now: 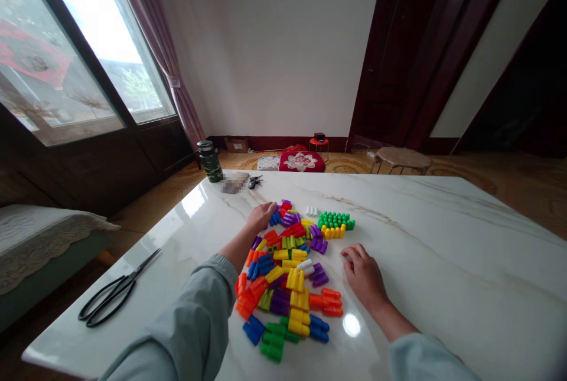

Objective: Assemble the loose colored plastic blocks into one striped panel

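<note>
A heap of colourful plastic peg blocks (287,274) in red, yellow, blue, green, purple and orange lies on the white marble table (443,263). My left hand (261,215) rests palm-down at the heap's far left edge, fingers curled over some pieces; what it grips, if anything, is hidden. My right hand (363,274) lies on the table just right of the heap, fingers bent toward the purple blocks. A joined green and yellow block cluster (335,224) sits beyond the heap. Small white pieces (312,211) lie beside it.
Black scissors (116,292) lie near the table's left edge. A dark green bottle (209,161), a blurred flat item (234,182) and keys (254,181) sit at the far left corner. A stool (401,158) and red cushion (301,161) are on the floor beyond.
</note>
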`<act>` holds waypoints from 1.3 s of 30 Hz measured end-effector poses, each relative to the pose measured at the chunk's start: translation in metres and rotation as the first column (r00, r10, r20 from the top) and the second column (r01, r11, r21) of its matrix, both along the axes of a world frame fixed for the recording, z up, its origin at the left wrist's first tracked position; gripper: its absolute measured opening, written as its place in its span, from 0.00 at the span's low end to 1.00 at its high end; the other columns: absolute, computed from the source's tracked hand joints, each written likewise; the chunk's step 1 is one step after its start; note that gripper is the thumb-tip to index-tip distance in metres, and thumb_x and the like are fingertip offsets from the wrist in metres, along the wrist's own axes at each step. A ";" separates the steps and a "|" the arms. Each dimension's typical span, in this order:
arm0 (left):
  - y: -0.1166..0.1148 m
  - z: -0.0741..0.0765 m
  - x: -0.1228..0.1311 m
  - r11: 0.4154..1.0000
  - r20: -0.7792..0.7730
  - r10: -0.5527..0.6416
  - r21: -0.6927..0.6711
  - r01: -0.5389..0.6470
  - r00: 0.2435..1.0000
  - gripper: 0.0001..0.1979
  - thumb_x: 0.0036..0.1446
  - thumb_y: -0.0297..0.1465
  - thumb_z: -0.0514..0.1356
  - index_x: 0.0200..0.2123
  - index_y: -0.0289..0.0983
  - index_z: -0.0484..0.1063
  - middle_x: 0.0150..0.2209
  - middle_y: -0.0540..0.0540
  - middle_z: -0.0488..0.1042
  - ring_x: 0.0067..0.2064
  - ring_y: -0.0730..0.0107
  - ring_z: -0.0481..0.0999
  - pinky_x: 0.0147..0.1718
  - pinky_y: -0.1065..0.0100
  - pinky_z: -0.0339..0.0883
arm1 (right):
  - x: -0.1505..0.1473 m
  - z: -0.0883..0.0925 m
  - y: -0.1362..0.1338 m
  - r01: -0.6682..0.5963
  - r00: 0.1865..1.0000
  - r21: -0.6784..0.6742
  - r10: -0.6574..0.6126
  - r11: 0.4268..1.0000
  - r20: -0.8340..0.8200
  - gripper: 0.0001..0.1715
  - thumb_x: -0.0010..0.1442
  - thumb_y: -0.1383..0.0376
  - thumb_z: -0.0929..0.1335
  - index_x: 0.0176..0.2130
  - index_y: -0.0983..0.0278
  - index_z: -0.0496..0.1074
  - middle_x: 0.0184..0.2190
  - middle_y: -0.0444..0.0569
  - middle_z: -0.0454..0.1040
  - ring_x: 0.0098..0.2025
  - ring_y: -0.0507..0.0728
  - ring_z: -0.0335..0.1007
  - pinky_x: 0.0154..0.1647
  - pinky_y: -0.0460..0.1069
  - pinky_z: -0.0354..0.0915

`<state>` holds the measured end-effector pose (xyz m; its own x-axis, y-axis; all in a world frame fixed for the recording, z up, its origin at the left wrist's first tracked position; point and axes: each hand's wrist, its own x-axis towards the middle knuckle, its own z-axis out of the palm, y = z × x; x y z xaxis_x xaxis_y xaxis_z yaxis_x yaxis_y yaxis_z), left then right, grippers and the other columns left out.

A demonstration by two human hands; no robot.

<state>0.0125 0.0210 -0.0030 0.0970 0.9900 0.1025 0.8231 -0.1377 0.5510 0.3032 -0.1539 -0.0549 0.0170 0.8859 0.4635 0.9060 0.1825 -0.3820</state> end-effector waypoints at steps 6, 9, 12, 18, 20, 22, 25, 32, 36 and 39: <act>0.016 0.008 0.013 0.997 -0.107 0.074 0.040 -0.070 0.992 0.33 0.62 0.50 0.41 0.31 0.34 0.78 0.33 0.38 0.78 0.40 0.57 0.76 0.39 0.64 0.65 | 0.000 0.001 0.000 0.003 1.000 -0.016 -0.003 1.000 -0.024 0.10 0.58 0.71 0.60 0.34 0.63 0.70 0.37 0.49 0.70 0.33 0.54 0.69 0.37 0.48 0.62; 0.030 0.008 0.027 0.997 -0.125 0.008 0.077 0.002 0.992 0.27 0.63 0.47 0.45 0.45 0.36 0.76 0.48 0.39 0.75 0.49 0.61 0.73 0.46 0.65 0.63 | -0.001 0.002 -0.001 0.007 0.999 -0.028 -0.008 1.000 -0.038 0.09 0.58 0.70 0.61 0.35 0.63 0.69 0.37 0.49 0.70 0.34 0.54 0.69 0.38 0.48 0.61; 0.039 0.002 0.044 0.992 -0.145 -0.100 0.065 0.110 0.984 0.24 0.62 0.45 0.48 0.52 0.39 0.72 0.55 0.42 0.71 0.54 0.64 0.70 0.49 0.68 0.61 | 0.000 0.002 -0.001 -0.001 0.998 -0.049 -0.002 0.999 -0.062 0.09 0.59 0.70 0.61 0.35 0.63 0.69 0.37 0.49 0.69 0.35 0.54 0.69 0.39 0.48 0.61; 0.040 -0.002 0.068 0.984 -0.228 -0.164 0.024 0.174 0.960 0.30 0.63 0.47 0.42 0.36 0.36 0.79 0.37 0.39 0.78 0.46 0.56 0.74 0.45 0.61 0.65 | -0.001 0.003 -0.001 -0.006 0.996 -0.046 0.002 0.999 -0.084 0.08 0.59 0.70 0.61 0.35 0.63 0.69 0.37 0.48 0.69 0.35 0.54 0.69 0.39 0.48 0.61; 0.038 -0.001 0.078 0.976 -0.254 -0.196 0.047 0.214 0.947 0.23 0.61 0.46 0.48 0.43 0.39 0.77 0.44 0.39 0.76 0.51 0.54 0.71 0.50 0.57 0.63 | -0.001 0.004 -0.001 -0.001 0.996 -0.046 -0.003 0.999 -0.084 0.08 0.59 0.70 0.61 0.35 0.63 0.69 0.37 0.48 0.69 0.35 0.54 0.69 0.39 0.48 0.61; 0.036 0.001 0.091 0.953 -0.268 -0.274 0.052 0.298 0.924 0.20 0.57 0.41 0.56 0.51 0.45 0.73 0.53 0.44 0.71 0.55 0.56 0.67 0.54 0.58 0.60 | 0.000 0.004 -0.001 -0.002 0.996 -0.048 -0.002 0.999 -0.088 0.08 0.58 0.71 0.61 0.35 0.63 0.69 0.37 0.48 0.69 0.35 0.54 0.69 0.39 0.48 0.61; 0.031 0.002 0.111 0.891 -0.296 -0.437 -0.016 0.453 0.849 0.23 0.55 0.32 0.57 0.54 0.52 0.69 0.60 0.52 0.64 0.60 0.62 0.62 0.58 0.62 0.57 | 0.000 0.004 -0.002 -0.011 0.995 -0.049 0.006 0.999 -0.099 0.09 0.58 0.72 0.61 0.35 0.63 0.69 0.37 0.48 0.69 0.36 0.54 0.69 0.39 0.48 0.61; 0.022 0.014 0.113 0.858 -0.323 -0.510 -0.126 0.497 0.797 0.14 0.51 0.27 0.56 0.37 0.44 0.79 0.46 0.48 0.76 0.49 0.61 0.73 0.53 0.62 0.63 | -0.001 0.006 -0.003 -0.004 0.996 -0.045 0.000 0.999 -0.092 0.09 0.57 0.72 0.61 0.33 0.63 0.69 0.36 0.48 0.70 0.36 0.54 0.69 0.40 0.47 0.61; 0.015 0.031 0.100 0.847 -0.279 -0.530 -0.150 0.509 0.800 0.14 0.50 0.25 0.56 0.35 0.41 0.80 0.38 0.47 0.79 0.41 0.64 0.76 0.46 0.67 0.67 | -0.001 0.007 -0.003 0.000 0.996 -0.053 -0.004 0.999 -0.090 0.10 0.57 0.72 0.61 0.33 0.63 0.70 0.36 0.48 0.69 0.35 0.54 0.68 0.39 0.47 0.60; -0.005 0.046 0.092 0.825 -0.227 -0.566 -0.160 0.543 0.793 0.16 0.50 0.24 0.55 0.38 0.40 0.80 0.35 0.49 0.80 0.38 0.68 0.77 0.41 0.72 0.67 | -0.001 0.006 -0.002 0.000 0.996 -0.056 -0.005 0.998 -0.089 0.09 0.57 0.71 0.61 0.33 0.63 0.70 0.36 0.47 0.69 0.34 0.53 0.67 0.39 0.47 0.60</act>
